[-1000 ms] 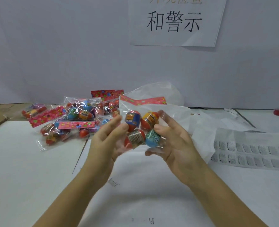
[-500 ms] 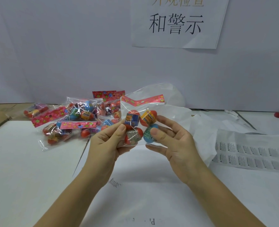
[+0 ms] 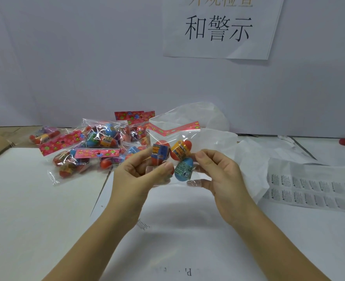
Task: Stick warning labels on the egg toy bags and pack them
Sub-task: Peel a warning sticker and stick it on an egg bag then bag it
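So, nearest the camera both forearms come up from 6 o'clock over a white sheet point(image 3: 177, 230) lying flat on the table point(image 3: 35, 220). The left hand point(image 3: 139, 177) and right hand point(image 3: 222, 179) hold one egg toy bag point(image 3: 173, 136) upright between them, off the table. The left pinches the lower left part, thumb in front and fingers curled behind. The right pinches the lower right edge between thumb and fingertips.

Inside the clear bag there's a blue egg point(image 3: 183, 169) low down by the right thumb, an orange egg point(image 3: 180, 152) above it, and a red egg with a blue wrap point(image 3: 159, 155) next to the left fingers. There might be a fourth egg behind the left thumb, I can't really tell. The bag's pink flowery strip runs across its top.

Out at 3 o'clock lies the warning label sheet point(image 3: 313, 191), with crumpled white paper point(image 3: 248, 165) between it and the right hand. At 10 o'clock sits a pile of egg toy bags point(image 3: 94, 147). At 12 o'clock a paper sign point(image 3: 220, 27) with Chinese characters hangs on the wall.
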Demonstrator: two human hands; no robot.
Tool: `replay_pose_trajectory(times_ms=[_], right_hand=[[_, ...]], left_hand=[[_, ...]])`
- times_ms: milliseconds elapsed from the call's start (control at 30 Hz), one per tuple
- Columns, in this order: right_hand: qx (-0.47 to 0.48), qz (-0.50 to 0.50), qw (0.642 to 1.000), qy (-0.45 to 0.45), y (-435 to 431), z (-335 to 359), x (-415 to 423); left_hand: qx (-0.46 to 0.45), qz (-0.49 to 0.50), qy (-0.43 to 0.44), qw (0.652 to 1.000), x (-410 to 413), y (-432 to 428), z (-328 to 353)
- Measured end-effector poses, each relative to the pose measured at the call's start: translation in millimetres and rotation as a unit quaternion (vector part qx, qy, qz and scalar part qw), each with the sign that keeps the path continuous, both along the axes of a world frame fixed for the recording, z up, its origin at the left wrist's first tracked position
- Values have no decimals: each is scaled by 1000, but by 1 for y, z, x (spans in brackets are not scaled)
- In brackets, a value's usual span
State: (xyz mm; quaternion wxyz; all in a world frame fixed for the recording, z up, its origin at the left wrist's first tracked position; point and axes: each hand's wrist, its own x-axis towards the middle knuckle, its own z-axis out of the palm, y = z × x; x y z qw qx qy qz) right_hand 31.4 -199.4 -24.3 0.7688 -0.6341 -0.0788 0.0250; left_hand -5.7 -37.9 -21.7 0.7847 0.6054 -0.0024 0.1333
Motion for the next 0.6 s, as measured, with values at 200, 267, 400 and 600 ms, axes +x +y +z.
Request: replay_pose_trajectory(times_ms=[200,267,400,600], right_hand=[[-7,1,1000,7,0,2,1],[-10,12,1000,8,-2,4,1],[-10,15,1000,5,-2,3,1],[-17,19,1000,12,1,2,0]], left_hand=[[-51,49,12,997,1,-1,0],[-36,69,26,997,2,1,1],[-13,108,18,994,1,0,0],[27,162,-9,986,-1,-3,-4]])
